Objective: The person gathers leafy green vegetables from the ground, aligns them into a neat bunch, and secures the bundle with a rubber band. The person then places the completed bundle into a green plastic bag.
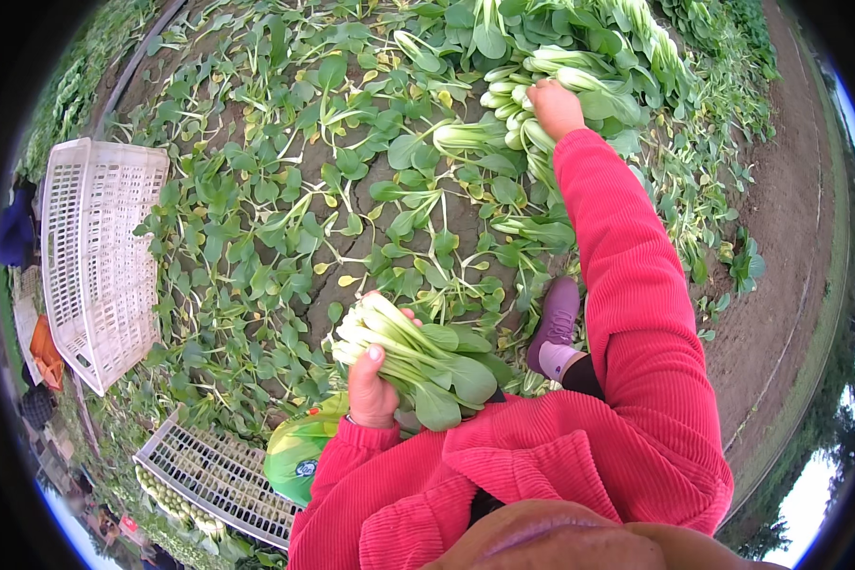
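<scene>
My left hand [372, 388] grips a bunch of bok choy [406, 345] close to my body, its pale stem ends pointing away and its green leaves lying towards my jacket. Out at arm's length, my right hand [557, 107] has its fingers curled around the stem end of a bok choy head in a pile of cut bok choy [507, 96]; the fingertips are partly hidden. More heads lie with their leaves to the right of the pile. A single cut head [470, 137] rests just left of it.
A white plastic crate [103, 249] stands tilted at the left. Another crate [221, 463], at lower left, has bok choy beside it. A green and yellow bag [303, 449] sits by my left sleeve. Loose leaves cover the soil [349, 235]; a dirt path [776, 285] runs along the right.
</scene>
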`<state>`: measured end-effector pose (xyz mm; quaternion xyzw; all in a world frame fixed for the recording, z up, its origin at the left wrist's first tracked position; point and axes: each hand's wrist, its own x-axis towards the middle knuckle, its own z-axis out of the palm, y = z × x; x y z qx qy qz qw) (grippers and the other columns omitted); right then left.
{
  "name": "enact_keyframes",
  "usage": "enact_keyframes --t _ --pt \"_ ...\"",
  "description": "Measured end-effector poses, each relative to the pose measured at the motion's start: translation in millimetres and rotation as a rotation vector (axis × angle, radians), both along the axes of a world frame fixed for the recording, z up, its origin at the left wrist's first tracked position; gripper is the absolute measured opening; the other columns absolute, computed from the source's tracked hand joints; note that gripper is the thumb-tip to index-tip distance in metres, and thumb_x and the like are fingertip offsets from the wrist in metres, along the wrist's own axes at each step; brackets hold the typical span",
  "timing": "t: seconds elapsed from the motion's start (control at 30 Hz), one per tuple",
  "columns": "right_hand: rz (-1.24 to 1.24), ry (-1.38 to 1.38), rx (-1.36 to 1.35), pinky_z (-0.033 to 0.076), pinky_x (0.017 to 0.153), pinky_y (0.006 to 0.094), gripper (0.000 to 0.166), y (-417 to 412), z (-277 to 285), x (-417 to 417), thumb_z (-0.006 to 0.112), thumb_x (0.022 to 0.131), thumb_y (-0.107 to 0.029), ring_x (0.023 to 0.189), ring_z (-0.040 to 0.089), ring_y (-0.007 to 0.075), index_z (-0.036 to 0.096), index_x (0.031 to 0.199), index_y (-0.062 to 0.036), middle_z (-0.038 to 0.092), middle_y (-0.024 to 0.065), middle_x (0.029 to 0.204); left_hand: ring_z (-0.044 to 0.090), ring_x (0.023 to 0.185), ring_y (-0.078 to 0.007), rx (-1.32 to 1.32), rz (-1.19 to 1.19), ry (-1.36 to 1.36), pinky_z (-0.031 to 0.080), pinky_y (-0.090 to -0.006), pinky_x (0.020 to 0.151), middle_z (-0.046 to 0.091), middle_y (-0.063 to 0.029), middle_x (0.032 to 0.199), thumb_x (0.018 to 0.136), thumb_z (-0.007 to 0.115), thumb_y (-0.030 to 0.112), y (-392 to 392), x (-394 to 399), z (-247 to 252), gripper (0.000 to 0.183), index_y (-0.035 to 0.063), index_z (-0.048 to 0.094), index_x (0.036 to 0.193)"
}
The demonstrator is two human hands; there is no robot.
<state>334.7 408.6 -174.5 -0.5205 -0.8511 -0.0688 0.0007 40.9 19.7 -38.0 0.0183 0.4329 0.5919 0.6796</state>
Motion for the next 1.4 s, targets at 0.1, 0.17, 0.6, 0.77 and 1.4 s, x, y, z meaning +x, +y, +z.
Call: enact_keyframes --t 0.1,0.17,0.6,0.77,1.4 --pt "0.009 -0.039 0.057 0.055 0.075 0.0399 0.008 -4 -12 1 0.06 0.08 -0.009 0.09 0.063 0.0243 0.065 0.085 -0.011 0.063 0.007 0.091 0.057 0.116 -0.0307 -0.003 -0.003 0.007 0.046 -0.0437 0.101 0.057 -0.017 0.126 0.081 0.07 0.033 0 0 3 0.082 0.0077 0.03 0.148" --pt "0.015 -0.031 0.049 0.055 0.075 0.0401 0.008 -8 -13 7 0.062 0.078 -0.01 0.091 0.063 0.025 0.065 0.085 -0.0119 0.063 0.0068 0.088 0.057 0.116 -0.0308 0.008 -0.01 0.012 0.046 -0.0438 0.102 0.057 -0.0172 0.127 0.081 0.069 0.033 0 0 5 0.081 0.0076 0.03 0.148" --pt "-0.131 1.409 -0.867 0.047 0.088 0.0248 0.033 -141 166 -50 0.076 0.083 -0.011 0.094 0.059 0.0074 0.065 0.114 -0.0052 0.067 -0.0022 0.103 0.058 0.118 -0.028 0.228 -0.005 0.101 0.045 -0.0416 0.103 0.055 -0.0176 0.134 0.085 0.067 0.029 -17 5 22 0.069 0.001 0.04 0.141" --pt "0.02 1.385 -1.151 0.048 0.088 0.0251 0.033 -257 215 -104 0.075 0.085 -0.01 0.095 0.06 0.0077 0.064 0.116 -0.0048 0.067 -0.0009 0.104 0.06 0.115 -0.0259 0.391 -0.018 0.09 0.049 -0.0404 0.1 0.053 -0.0157 0.138 0.086 0.067 0.02 -26 9 48 0.064 0.0033 0.041 0.141" --pt "-0.081 1.701 -0.855 0.05 0.083 0.0235 0.026 -396 247 -136 0.075 0.084 -0.006 0.09 0.06 0.0063 0.067 0.109 -0.002 0.068 -0.0006 0.102 0.054 0.117 -0.0159 0.551 -0.033 0.217 0.04 -0.0326 0.103 0.058 -0.0037 0.127 0.083 0.066 0.006 -96 15 69 0.06 0.0033 0.045 0.139"
